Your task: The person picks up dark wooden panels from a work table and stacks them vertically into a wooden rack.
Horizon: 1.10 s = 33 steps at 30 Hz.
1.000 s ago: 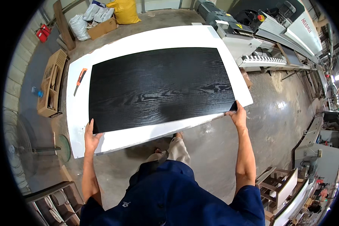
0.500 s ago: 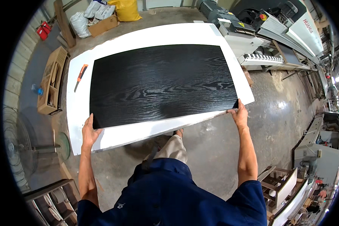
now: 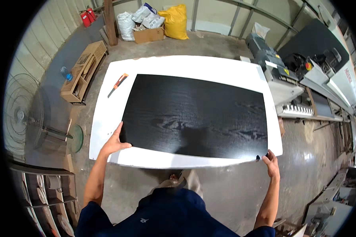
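A black wood-grain panel [image 3: 194, 114] lies flat on a larger white-topped surface [image 3: 178, 65]. My left hand [image 3: 114, 143] holds its near left corner, fingers along the left side and thumb at the near edge. At the near right corner, my right hand [image 3: 271, 162] grips the panel with bent fingers, close to the white top's edge. A small dark spot, too small to name, shows beside that hand. An orange and black utility knife [image 3: 118, 85] lies on the white top, left of the panel.
A wooden cabinet [image 3: 81, 75] and a standing fan [image 3: 23, 114] are at the left. Sacks, one of them yellow [image 3: 175, 21], and a cardboard box [image 3: 149, 35] stand behind. A large machine [image 3: 283, 81] is close to the right far corner. Shelves [image 3: 47, 197] hold rolls at lower left.
My view has turned and lifted, so the panel and white top appear lower and farther right. Both hands stay at the same panel corners.
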Each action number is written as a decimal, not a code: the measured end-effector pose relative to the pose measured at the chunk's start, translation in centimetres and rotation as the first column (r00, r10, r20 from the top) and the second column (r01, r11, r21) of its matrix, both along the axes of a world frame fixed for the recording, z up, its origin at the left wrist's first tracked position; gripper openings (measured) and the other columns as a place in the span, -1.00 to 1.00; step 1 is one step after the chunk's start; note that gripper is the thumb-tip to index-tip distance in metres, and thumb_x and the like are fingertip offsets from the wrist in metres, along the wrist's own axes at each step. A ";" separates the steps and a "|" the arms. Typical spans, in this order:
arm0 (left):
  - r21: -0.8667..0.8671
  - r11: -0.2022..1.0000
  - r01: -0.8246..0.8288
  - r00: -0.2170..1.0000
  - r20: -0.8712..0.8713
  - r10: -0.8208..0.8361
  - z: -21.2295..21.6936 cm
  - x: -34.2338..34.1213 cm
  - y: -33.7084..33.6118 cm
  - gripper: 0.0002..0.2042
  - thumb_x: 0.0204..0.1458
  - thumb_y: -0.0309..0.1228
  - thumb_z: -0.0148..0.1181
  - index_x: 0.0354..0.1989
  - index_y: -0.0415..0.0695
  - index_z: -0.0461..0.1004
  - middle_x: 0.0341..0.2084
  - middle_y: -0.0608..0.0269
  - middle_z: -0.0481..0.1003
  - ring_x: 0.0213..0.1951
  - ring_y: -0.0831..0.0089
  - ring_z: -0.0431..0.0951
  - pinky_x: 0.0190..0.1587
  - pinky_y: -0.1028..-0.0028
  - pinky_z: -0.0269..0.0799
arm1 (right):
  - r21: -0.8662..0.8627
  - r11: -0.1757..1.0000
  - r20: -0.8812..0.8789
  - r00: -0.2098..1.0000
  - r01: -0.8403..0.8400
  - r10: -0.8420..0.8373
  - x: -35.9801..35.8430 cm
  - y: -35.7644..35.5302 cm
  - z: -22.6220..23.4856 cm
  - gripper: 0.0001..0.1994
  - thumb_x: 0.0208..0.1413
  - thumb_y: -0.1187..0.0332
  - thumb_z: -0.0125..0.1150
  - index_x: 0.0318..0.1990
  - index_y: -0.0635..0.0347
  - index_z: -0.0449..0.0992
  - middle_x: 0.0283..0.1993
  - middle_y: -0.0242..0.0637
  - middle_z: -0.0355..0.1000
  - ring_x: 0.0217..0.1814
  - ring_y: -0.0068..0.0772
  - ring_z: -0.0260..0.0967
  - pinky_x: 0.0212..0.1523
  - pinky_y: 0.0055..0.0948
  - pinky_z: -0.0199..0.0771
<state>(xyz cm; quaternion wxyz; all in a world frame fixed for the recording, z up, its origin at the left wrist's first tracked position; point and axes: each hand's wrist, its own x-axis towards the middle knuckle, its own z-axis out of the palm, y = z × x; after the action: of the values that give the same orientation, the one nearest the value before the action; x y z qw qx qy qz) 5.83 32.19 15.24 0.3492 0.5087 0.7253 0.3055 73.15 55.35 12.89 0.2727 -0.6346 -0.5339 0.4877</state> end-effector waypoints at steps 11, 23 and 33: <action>-0.079 0.906 -0.415 0.811 0.420 0.408 -0.4 -3.4 13.4 -0.57 0.01 -0.24 0.22 -0.15 -0.44 0.42 -0.34 0.13 0.51 -0.29 0.41 0.51 -0.21 0.45 0.43 | 0.121 0.975 0.149 0.968 0.185 -0.203 -3.0 9.6 -3.0 -0.63 0.16 0.14 0.07 -0.29 0.38 0.49 -0.45 -0.40 0.33 -0.39 -0.54 0.18 -0.35 -0.38 0.28; -0.087 0.987 -0.135 0.843 0.514 0.161 -3.1 -12.9 10.7 -0.64 -0.11 -0.44 0.24 -0.16 -0.40 0.41 -0.34 0.11 0.51 -0.35 0.31 0.54 -0.20 0.36 0.46 | -0.162 0.839 -0.083 0.840 0.519 -0.536 -8.4 -16.8 -0.7 -0.68 0.11 0.16 0.14 -0.24 0.30 0.50 -0.37 -0.40 0.41 -0.37 -0.58 0.28 -0.32 -0.52 0.32; -0.245 0.896 0.370 0.796 0.581 -0.170 -0.2 -11.7 10.4 -0.45 -0.07 -0.22 0.26 -0.09 -0.51 0.36 -0.25 -0.10 0.51 -0.21 0.17 0.54 -0.11 0.25 0.45 | -0.316 0.516 -0.303 0.431 0.796 -0.850 -16.2 -47.6 -4.4 -0.77 0.11 0.22 0.17 -0.26 0.21 0.48 -0.35 -0.42 0.43 -0.31 -0.56 0.33 -0.23 -0.51 0.37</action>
<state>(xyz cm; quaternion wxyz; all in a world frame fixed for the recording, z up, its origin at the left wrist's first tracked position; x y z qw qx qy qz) -5.86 42.56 15.07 0.6652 0.4307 0.5559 0.2510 56.92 7.77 8.53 0.5433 -0.7078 -0.0515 0.4485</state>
